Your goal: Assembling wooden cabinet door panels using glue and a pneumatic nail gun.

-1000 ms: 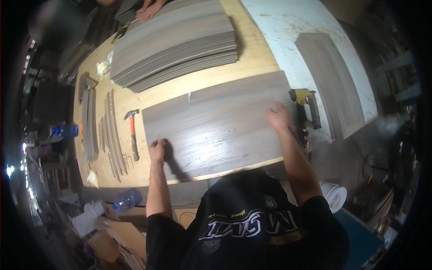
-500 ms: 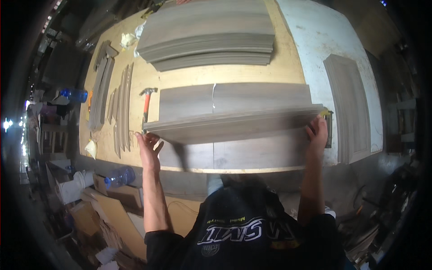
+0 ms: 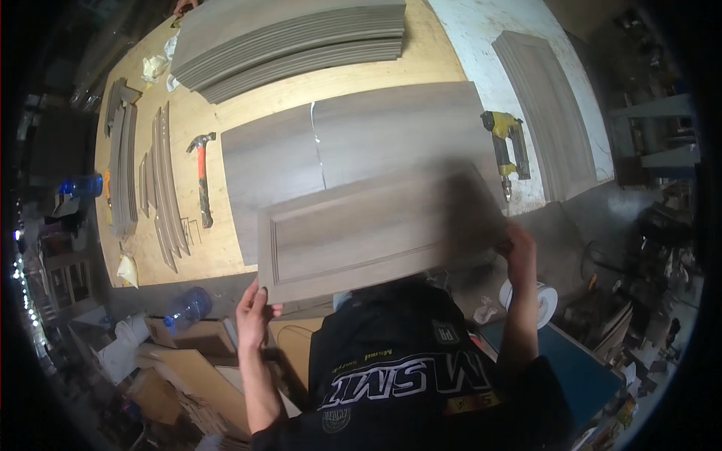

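Between my two hands is a grey-brown framed cabinet door panel (image 3: 361, 239), its recessed face showing. My left hand (image 3: 257, 314) grips its near left corner, thumb on the face. My right hand (image 3: 519, 248) is closed on the right end; that end is partly in shadow. The panel tilts over the table's near edge and overlaps flat grey boards (image 3: 278, 150) lying side by side, with a pale torn strip at their seam. A claw hammer (image 3: 202, 177) with an orange-red handle lies left of the boards. Right of them lies a yellow-and-black nail gun (image 3: 508, 146).
A stack of grey panels (image 3: 293, 45) fills the table's far side, with another person's hand (image 3: 185, 6) beyond it. More panels (image 3: 549, 113) lie at right. Narrow wood strips (image 3: 162, 180) lie at left. Below stand a blue water bottle (image 3: 188, 310) and a white roll (image 3: 538, 303).
The panel has come nearer to my body and turned from edge-on to face showing, uncovering the nail gun and more of the boards. Both hands still hold it. The view has shifted.
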A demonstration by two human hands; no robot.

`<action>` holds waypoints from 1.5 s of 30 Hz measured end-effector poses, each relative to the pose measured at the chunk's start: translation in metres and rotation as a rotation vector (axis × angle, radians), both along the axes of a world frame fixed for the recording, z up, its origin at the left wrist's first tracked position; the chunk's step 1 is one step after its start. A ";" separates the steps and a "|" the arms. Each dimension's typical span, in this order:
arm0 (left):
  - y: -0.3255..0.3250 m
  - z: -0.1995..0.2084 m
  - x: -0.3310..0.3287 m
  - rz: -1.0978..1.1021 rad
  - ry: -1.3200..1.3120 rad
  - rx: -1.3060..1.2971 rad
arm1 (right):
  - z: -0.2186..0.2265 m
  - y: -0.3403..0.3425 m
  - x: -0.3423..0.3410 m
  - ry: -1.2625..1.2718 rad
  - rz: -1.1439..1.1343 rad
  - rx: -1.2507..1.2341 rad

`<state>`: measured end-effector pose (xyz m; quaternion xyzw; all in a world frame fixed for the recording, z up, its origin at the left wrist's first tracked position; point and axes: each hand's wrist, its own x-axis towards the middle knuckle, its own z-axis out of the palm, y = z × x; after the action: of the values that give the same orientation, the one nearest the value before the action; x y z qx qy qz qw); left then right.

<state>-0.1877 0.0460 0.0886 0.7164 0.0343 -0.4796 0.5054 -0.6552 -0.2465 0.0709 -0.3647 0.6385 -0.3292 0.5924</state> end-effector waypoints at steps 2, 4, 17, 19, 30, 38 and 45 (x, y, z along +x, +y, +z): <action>0.003 -0.038 -0.012 0.055 -0.040 -0.023 | -0.041 0.018 -0.016 0.179 -0.026 0.085; 0.019 -0.079 -0.016 0.157 -0.098 -0.025 | -0.088 0.029 -0.027 0.148 -0.063 0.107; 0.028 -0.139 -0.015 0.268 -0.067 -0.119 | -0.114 -0.002 0.021 0.662 0.464 0.009; 0.017 -0.132 -0.017 0.267 0.042 -0.166 | -0.135 -0.008 -0.002 0.531 0.526 -0.043; -0.015 -0.088 -0.002 0.109 0.367 -0.171 | 0.006 0.019 -0.037 -0.423 0.034 0.299; -0.372 -0.031 -0.206 -0.409 0.390 -0.344 | -0.014 0.010 -0.203 -0.535 -0.437 -0.216; -0.543 0.004 -0.405 -0.686 0.418 -0.406 | -0.028 -0.062 -0.251 -0.548 -0.691 -0.313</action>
<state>-0.5923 -0.4969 0.0931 0.4602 -0.1987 -0.7511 0.4297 -0.9067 -0.3080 0.0425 -0.1154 0.4851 -0.6838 0.5326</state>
